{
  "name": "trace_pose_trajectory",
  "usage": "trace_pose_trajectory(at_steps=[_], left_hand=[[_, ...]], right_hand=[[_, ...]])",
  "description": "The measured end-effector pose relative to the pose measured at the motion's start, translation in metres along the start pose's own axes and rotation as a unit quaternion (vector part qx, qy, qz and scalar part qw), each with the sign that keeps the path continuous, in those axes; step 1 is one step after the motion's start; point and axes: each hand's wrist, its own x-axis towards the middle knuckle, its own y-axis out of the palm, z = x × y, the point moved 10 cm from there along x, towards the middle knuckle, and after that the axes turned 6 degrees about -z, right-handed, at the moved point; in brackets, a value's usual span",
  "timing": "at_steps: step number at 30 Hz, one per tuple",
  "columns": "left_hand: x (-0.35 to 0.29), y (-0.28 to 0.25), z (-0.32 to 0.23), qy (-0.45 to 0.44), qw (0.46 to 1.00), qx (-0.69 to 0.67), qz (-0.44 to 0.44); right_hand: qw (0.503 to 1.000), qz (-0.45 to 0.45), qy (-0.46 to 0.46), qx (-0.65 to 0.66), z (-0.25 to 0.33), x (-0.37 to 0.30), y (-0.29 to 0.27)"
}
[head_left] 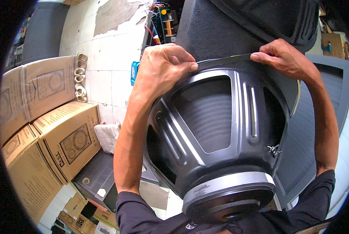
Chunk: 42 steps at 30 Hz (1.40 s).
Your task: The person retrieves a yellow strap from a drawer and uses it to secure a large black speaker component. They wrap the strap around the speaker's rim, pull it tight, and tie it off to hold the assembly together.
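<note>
At the far rim of the big black speaker (pixel 217 159), we pinch a thin dark strip (pixel 224 60) with our left hand (pixel 164 67) and right hand (pixel 285 59), its length running side to side along that rim between them, neither hand clearly nearer.

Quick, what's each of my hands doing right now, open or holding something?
Left hand: closed, pinching a thin black strip by the speaker driver.
Right hand: closed, gripping that strip farther right.

A black cabinet (pixel 209 35) runs off the top edge as the right hand (pixel 286 58) hides its own curled fingertips.
</note>
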Motion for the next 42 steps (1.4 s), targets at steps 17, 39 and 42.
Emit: trace_pose_trajectory(at_steps=[17, 39, 42], left_hand=[[0.019, 0.027, -0.03, 0.025, 0.997, 0.048, 0.055], [0.032, 0.06, -0.049, -0.013, 0.991, 0.057, 0.121], [0.034, 0.064, -0.055, -0.007, 0.989, 0.067, 0.128]], right_hand=[[0.992, -0.07, 0.087, 0.052, -0.055, -0.054, -0.008], [0.973, -0.099, 0.184, 0.098, -0.101, -0.131, 0.003], [0.967, -0.102, 0.196, 0.128, -0.105, -0.142, 0.007]])
